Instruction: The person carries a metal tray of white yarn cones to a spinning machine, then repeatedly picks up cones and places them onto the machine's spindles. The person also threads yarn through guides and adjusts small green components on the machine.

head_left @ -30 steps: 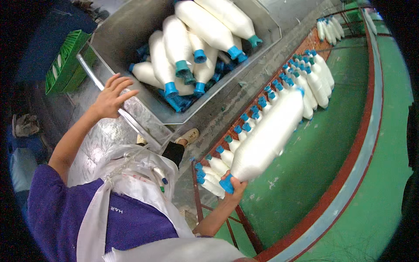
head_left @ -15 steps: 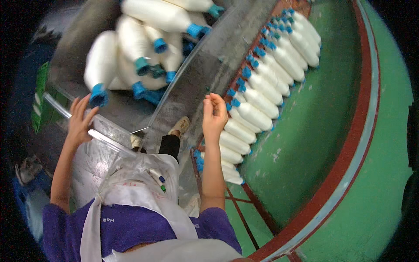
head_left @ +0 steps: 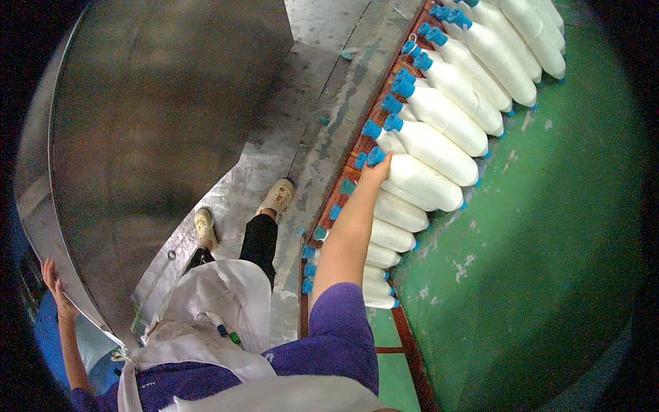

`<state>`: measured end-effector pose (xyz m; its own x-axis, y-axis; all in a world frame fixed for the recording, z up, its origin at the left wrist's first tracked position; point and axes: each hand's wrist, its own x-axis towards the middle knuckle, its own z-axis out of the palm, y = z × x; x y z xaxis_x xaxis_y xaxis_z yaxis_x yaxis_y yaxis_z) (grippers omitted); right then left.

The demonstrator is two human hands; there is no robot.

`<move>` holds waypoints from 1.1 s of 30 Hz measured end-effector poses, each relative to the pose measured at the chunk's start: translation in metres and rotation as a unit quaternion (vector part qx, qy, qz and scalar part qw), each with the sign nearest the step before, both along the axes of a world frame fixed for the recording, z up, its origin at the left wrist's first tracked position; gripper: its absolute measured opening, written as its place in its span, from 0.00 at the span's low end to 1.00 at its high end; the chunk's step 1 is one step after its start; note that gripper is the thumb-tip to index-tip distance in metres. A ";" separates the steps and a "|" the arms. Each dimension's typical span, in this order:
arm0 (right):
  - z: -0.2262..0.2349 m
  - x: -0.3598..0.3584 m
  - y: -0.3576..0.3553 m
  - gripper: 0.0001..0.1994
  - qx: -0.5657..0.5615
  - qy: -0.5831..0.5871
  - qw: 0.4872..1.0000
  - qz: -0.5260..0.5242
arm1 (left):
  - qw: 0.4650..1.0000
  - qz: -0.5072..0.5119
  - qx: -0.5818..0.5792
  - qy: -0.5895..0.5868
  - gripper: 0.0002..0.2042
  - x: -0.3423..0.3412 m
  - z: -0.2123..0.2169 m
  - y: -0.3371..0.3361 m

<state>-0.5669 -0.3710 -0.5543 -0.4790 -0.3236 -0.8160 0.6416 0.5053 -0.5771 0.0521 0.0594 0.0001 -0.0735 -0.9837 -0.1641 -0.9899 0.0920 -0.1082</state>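
A long row of white thread bobbins [head_left: 449, 117] with blue end caps lies side by side on a green platform [head_left: 549, 240]. My right hand [head_left: 379, 169] reaches out to the row. Its fingers close on the neck of one white bobbin [head_left: 425, 184], just below its blue cap [head_left: 375, 156]. My left hand [head_left: 52, 283] is far out at the left edge, gripping the rim of a large metal bin [head_left: 171, 137]. The inside of the bin is not visible now.
A red-brown rail [head_left: 341, 199] borders the platform beside the bobbin caps. A worn metal floor strip [head_left: 322, 117] runs between bin and rail, where my shoes [head_left: 278, 196] stand. A white apron [head_left: 220, 295] hangs in front of me.
The view swung away from the bin's inside, so its loose bobbins are out of sight. My right hand went from open above the row to closing on a bobbin's neck. My left hand stays on the rim.
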 end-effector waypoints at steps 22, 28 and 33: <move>0.535 0.102 0.205 0.32 -0.202 0.041 0.843 0.496 | 0.983 -0.008 -0.120 0.136 0.36 -0.055 0.000 -0.052; 0.620 0.209 0.163 0.27 -0.473 0.290 0.651 0.518 | 0.982 -0.007 -0.119 0.144 0.37 -0.056 0.014 -0.054; 0.540 0.193 0.139 0.17 -0.431 0.311 0.678 0.508 | 0.980 0.001 -0.135 0.146 0.35 -0.054 0.000 -0.053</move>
<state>-0.3734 -0.2316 -0.0144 0.1842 -0.9724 0.1431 -0.2884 -0.1927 -0.9379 -0.0018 0.0062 0.0005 -0.0759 -0.9886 0.1303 -0.9824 0.0965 0.1597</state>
